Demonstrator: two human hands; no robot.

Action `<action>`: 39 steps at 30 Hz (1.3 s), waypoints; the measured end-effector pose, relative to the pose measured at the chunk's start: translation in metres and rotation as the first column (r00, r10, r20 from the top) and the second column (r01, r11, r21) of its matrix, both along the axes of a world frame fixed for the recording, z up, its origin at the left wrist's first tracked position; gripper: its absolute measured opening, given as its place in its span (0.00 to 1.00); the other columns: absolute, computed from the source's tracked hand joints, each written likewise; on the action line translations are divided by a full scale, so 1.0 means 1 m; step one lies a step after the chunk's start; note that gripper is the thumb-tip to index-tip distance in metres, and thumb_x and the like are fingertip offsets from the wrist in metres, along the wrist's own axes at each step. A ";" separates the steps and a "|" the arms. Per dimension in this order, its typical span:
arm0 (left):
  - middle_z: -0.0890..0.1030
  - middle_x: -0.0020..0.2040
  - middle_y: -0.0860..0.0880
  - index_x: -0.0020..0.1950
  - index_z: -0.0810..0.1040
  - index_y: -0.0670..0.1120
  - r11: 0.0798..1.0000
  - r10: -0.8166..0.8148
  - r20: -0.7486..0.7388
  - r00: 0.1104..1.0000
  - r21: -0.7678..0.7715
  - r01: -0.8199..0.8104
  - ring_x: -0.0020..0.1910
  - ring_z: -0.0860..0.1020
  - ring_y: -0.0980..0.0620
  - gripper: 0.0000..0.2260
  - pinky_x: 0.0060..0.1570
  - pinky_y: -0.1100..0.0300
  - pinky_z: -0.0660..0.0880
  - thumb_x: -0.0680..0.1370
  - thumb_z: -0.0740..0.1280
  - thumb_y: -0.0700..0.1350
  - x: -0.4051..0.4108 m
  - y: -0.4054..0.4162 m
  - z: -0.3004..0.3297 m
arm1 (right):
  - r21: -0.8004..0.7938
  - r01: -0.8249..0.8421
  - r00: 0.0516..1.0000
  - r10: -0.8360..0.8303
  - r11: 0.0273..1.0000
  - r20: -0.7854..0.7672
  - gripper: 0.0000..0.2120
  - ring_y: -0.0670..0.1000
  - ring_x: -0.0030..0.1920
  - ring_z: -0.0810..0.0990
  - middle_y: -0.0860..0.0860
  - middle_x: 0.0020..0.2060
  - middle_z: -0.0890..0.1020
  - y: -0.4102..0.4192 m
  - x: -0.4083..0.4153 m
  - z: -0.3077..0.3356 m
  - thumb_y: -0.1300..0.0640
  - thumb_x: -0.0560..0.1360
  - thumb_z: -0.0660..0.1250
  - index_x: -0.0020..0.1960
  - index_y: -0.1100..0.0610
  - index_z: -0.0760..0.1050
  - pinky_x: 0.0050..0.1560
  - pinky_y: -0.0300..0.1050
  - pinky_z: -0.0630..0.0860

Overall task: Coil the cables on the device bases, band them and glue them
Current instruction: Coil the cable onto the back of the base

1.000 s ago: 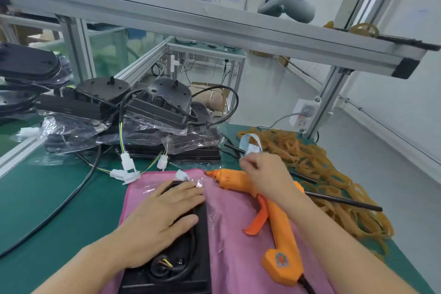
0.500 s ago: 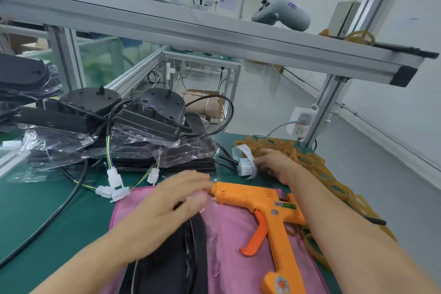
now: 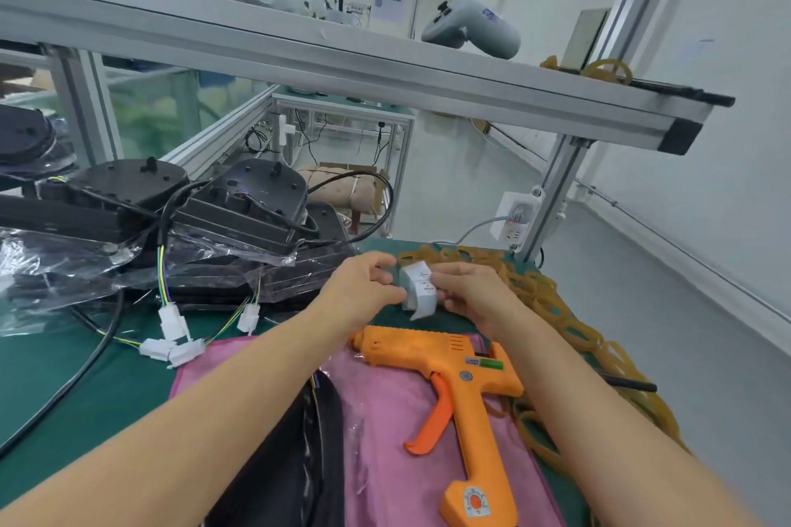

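Observation:
Both hands meet over the far middle of the green table on a small white roll of labels [image 3: 418, 286]. My right hand [image 3: 468, 291] holds the roll from the right, and my left hand [image 3: 364, 287] pinches its left edge. An orange glue gun [image 3: 462, 389] lies on the pink cloth [image 3: 385, 441] just in front of the hands. A black device base [image 3: 299, 462] in clear plastic lies on the cloth under my left forearm, mostly hidden. A heap of tan rubber bands [image 3: 543, 295] spreads along the right of the table.
Several black device bases [image 3: 239, 205] in plastic bags are stacked at the back left, with cables and white connectors [image 3: 171, 338] trailing onto the table. An aluminium shelf beam [image 3: 342, 60] runs overhead. A power socket [image 3: 513, 218] hangs on the right post.
My left hand left the base on the cloth and moved forward to the label roll. My right hand lifted the roll slightly; the view tilted up.

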State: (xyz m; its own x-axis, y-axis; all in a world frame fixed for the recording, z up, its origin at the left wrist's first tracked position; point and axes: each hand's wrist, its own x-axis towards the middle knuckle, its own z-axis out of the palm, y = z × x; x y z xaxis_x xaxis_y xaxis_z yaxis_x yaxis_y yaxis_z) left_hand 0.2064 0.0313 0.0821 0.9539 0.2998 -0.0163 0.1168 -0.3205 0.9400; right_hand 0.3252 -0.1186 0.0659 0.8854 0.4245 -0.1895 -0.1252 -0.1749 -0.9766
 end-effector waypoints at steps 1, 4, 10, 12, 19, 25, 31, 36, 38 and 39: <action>0.78 0.58 0.47 0.72 0.69 0.50 0.999 -0.021 0.002 1.000 -0.028 0.022 0.57 0.77 0.50 0.28 0.53 0.59 0.71 0.74 0.72 0.38 0.001 -0.002 -0.002 | 0.056 -0.035 0.999 0.035 0.998 0.000 0.11 0.45 0.33 0.78 0.53 0.36 0.81 -0.002 -0.007 0.003 0.66 0.75 0.68 0.57 0.61 0.78 0.34 0.35 0.76; 0.81 0.50 0.52 0.74 0.67 0.53 0.992 -0.064 0.034 0.997 -0.104 0.068 0.52 0.79 0.53 0.32 0.51 0.60 0.72 0.73 0.72 0.36 0.003 -0.007 -0.012 | 0.117 -0.112 0.993 0.107 0.987 0.051 0.12 0.45 0.34 0.81 0.52 0.38 0.84 -0.005 -0.027 0.007 0.68 0.73 0.69 0.54 0.57 0.78 0.35 0.35 0.77; 0.85 0.40 0.49 0.60 0.81 0.47 0.968 -0.063 0.029 0.998 -0.243 0.068 0.39 0.83 0.56 0.20 0.37 0.67 0.75 0.70 0.74 0.33 0.005 -0.004 -0.018 | 0.023 -0.155 0.962 0.146 0.988 0.231 0.13 0.50 0.43 0.81 0.56 0.42 0.82 -0.007 -0.044 0.006 0.71 0.71 0.71 0.48 0.55 0.82 0.48 0.43 0.80; 0.86 0.39 0.49 0.56 0.82 0.46 0.952 -0.091 0.031 0.995 -0.291 0.096 0.39 0.84 0.56 0.16 0.37 0.66 0.77 0.71 0.72 0.31 0.005 -0.003 -0.018 | 0.007 -0.154 0.949 0.146 0.988 0.280 0.13 0.45 0.40 0.80 0.51 0.38 0.82 -0.008 -0.045 0.005 0.71 0.71 0.71 0.47 0.54 0.82 0.44 0.36 0.79; 0.81 0.31 0.48 0.36 0.83 0.49 0.996 0.014 0.115 0.993 -0.094 -0.003 0.30 0.76 0.54 0.10 0.31 0.64 0.74 0.71 0.74 0.34 0.009 -0.006 -0.019 | -0.086 -0.097 0.864 0.127 0.992 0.488 0.09 0.37 0.32 0.75 0.46 0.34 0.79 -0.011 -0.049 0.001 0.67 0.70 0.74 0.47 0.56 0.81 0.38 0.30 0.73; 0.77 0.39 0.50 0.33 0.80 0.53 0.984 -0.060 0.166 0.984 0.176 0.030 0.37 0.74 0.58 0.11 0.39 0.62 0.69 0.75 0.72 0.44 0.015 -0.005 -0.021 | -0.140 0.010 0.770 0.082 0.990 0.632 0.01 0.44 0.37 0.76 0.49 0.38 0.81 -0.015 -0.047 0.000 0.60 0.73 0.73 0.44 0.58 0.83 0.44 0.43 0.76; 0.75 0.39 0.48 0.36 0.81 0.45 0.916 -0.150 0.119 0.981 0.390 0.093 0.37 0.72 0.54 0.09 0.45 0.51 0.72 0.75 0.72 0.46 0.011 -0.002 -0.022 | -0.109 0.096 0.735 0.003 0.989 0.678 0.02 0.46 0.41 0.79 0.49 0.40 0.83 -0.016 -0.049 0.002 0.61 0.73 0.72 0.42 0.55 0.82 0.44 0.36 0.75; 0.79 0.33 0.56 0.39 0.84 0.45 0.924 -0.150 0.077 0.986 0.366 0.112 0.30 0.74 0.65 0.05 0.35 0.68 0.68 0.74 0.73 0.42 -0.002 0.021 -0.018 | 0.022 0.169 0.814 -0.152 0.985 0.561 0.01 0.36 0.35 0.75 0.45 0.35 0.81 -0.017 -0.053 0.009 0.57 0.73 0.72 0.43 0.53 0.82 0.38 0.26 0.71; 0.81 0.35 0.52 0.41 0.84 0.43 0.924 -0.142 0.084 0.986 0.368 0.102 0.31 0.74 0.63 0.04 0.36 0.65 0.70 0.75 0.72 0.42 -0.006 0.027 -0.017 | -0.082 0.105 0.842 -0.045 0.991 0.537 0.06 0.38 0.37 0.75 0.48 0.37 0.79 -0.008 -0.060 0.008 0.56 0.72 0.74 0.49 0.53 0.82 0.41 0.28 0.72; 0.82 0.36 0.49 0.42 0.84 0.43 0.925 -0.144 0.091 0.985 0.367 0.101 0.32 0.74 0.60 0.05 0.37 0.63 0.71 0.75 0.72 0.43 -0.007 0.028 -0.017 | -0.128 0.074 0.855 0.003 0.989 0.518 0.09 0.43 0.40 0.76 0.50 0.40 0.80 -0.004 -0.063 0.006 0.55 0.72 0.74 0.51 0.54 0.81 0.45 0.33 0.74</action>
State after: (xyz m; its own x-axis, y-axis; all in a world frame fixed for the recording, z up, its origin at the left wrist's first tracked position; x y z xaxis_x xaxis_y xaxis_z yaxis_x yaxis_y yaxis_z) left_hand 0.1994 0.0596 0.0647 0.9725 0.1453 0.1820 -0.0466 -0.6443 0.7633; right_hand 0.2619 -0.1221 0.0719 0.8858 0.3947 0.2440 0.3807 -0.3176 -0.8684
